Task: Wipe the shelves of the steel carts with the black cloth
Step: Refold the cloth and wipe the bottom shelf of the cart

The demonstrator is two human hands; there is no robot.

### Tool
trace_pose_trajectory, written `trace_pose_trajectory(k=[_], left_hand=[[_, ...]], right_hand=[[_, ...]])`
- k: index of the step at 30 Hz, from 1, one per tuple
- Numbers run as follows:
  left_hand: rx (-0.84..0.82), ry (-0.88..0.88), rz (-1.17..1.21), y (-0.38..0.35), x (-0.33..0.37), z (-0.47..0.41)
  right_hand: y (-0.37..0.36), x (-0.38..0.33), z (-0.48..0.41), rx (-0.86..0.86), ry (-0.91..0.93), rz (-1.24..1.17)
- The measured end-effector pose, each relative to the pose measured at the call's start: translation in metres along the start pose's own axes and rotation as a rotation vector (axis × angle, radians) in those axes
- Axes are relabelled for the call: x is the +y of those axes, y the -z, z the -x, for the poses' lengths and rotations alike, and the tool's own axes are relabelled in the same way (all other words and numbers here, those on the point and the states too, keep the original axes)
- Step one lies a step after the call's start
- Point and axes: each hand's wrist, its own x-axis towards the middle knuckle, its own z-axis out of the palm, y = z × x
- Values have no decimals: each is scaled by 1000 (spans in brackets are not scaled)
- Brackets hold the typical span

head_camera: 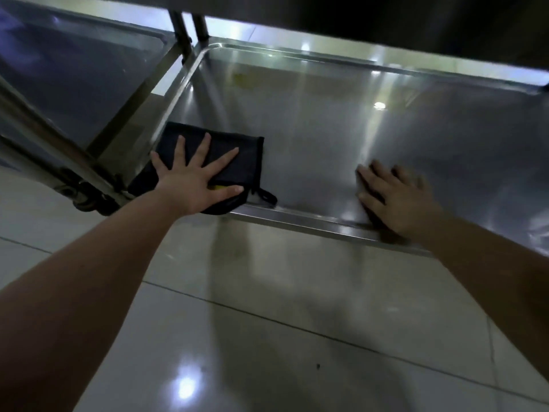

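Observation:
A folded black cloth [237, 157] lies flat in the near left corner of a low steel cart shelf [326, 120]. My left hand [194, 179] presses on the cloth with fingers spread and straight. A small loop tag sticks out at the cloth's near right corner. My right hand [396, 197] rests flat on the same shelf near its front rim [297, 217], about a hand's width right of the cloth, fingers straight and slightly blurred.
A second steel cart shelf [74, 69] stands to the left, its upright posts [184, 34] next to this cart's posts. A caster wheel [86, 197] sits at the left front. An upper shelf [386, 19] overhangs. Glossy floor tiles [267, 322] lie below.

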Motion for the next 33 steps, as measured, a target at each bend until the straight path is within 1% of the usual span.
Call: trace_pose_trajectory(k=[3,5,8,10,12,14,16,17,19,20,21,22,23,24,26,27,29,30,31,33], left_hand=[[-25,37,19,2,17,4],[-47,31,10,2,45,7],[-38,-1,-13,-4,104,10],[-33,-34,-32,-8,151,10],[-37,-84,-38,-12,204,11],[-40,-123,-27,-16,259,14],[-38,-153,-5,-20,312,20],[-38,-167,6,-22,336,24],[-42,-187,30,-24,377,29],[-46,-194,38,-23,394,31],[-54,-195,45,-23,407,32],[-64,-194,50,-23,416,33],[-75,-195,59,-23,421,34],[-86,-200,76,-22,423,34],[-90,-225,152,-17,414,35],[-61,-237,191,-12,403,34],[85,-248,176,-2,371,29],[162,-242,131,1,352,25],[211,-225,86,3,332,20],[211,-165,22,2,298,11]], right_hand=[[-6,91,42,-57,-155,-54],[-13,131,60,-74,-218,-79],[-29,142,69,-29,-280,-72],[-34,137,69,12,-325,-131],[-33,136,67,56,-323,-232],[-29,142,70,111,-319,-457],[-25,150,72,179,-323,-739],[-25,153,72,214,-357,-910],[-19,157,76,288,-483,-1283],[-14,158,76,295,-541,-1446],[-10,159,78,283,-559,-1569],[-7,160,78,267,-553,-1620],[-5,160,77,269,-530,-1610],[-5,161,74,288,-498,-1540],[-3,158,70,347,-422,-1335],[-3,157,68,391,-395,-1195],[-4,152,61,432,-322,-824],[-3,145,57,403,-280,-643],[1,133,54,338,-229,-503],[3,105,46,200,-138,-355]])
